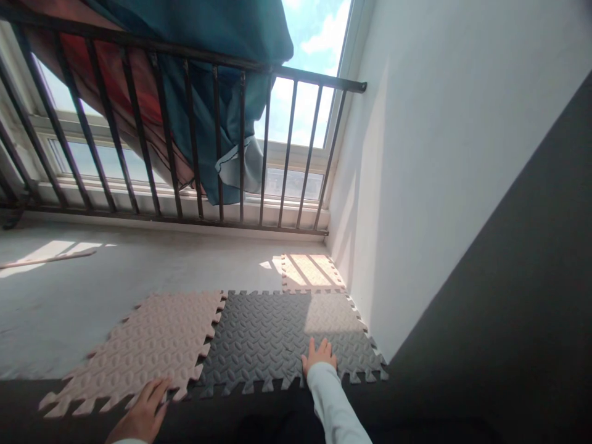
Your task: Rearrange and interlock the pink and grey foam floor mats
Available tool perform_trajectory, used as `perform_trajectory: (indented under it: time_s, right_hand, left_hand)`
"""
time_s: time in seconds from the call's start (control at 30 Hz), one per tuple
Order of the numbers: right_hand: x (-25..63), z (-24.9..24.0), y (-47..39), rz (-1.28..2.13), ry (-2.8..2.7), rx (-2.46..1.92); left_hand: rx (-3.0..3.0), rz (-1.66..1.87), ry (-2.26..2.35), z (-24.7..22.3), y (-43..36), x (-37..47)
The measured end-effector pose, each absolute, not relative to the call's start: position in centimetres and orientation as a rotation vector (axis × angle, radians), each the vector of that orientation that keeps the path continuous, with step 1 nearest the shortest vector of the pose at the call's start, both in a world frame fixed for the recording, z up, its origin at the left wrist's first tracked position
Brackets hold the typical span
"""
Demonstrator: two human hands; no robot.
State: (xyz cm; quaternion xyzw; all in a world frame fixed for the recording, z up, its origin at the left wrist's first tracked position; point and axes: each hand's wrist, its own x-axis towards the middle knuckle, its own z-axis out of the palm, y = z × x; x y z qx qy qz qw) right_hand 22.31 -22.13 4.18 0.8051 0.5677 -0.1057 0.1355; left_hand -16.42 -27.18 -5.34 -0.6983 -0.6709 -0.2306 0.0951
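Observation:
A beige interlocking foam mat (155,345) lies on the floor at the left, with a raised leaf pattern and toothed edges. Beside it is a dark grey foam mat (263,336) of the same kind; a dark gap shows between their teeth in places. My left hand (143,410) rests on the near edge of the beige mat, fingers stretched and close together, thumb apart. Flat on the grey mat's near right part, my right hand (320,356) has its fingers spread. A second beige mat (312,273) lies behind the grey one, against the wall.
A white wall (430,142) rises along the mats' right side. At the back, a dark metal railing (203,60) stands before the windows, with a teal and red cloth (231,111) hanging behind it. A thin stick (50,259) lies on the pale floor (92,290).

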Motion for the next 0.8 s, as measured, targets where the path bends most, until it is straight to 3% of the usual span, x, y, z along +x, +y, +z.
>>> perform_trajectory:
  time_s: [0.8]
  right_hand:
    - [22.4,4.0,-22.1,-0.365,1.653,2.346]
  left_hand:
    - [-2.066,-0.881,-1.947,-6.3,-26.6,-17.1]
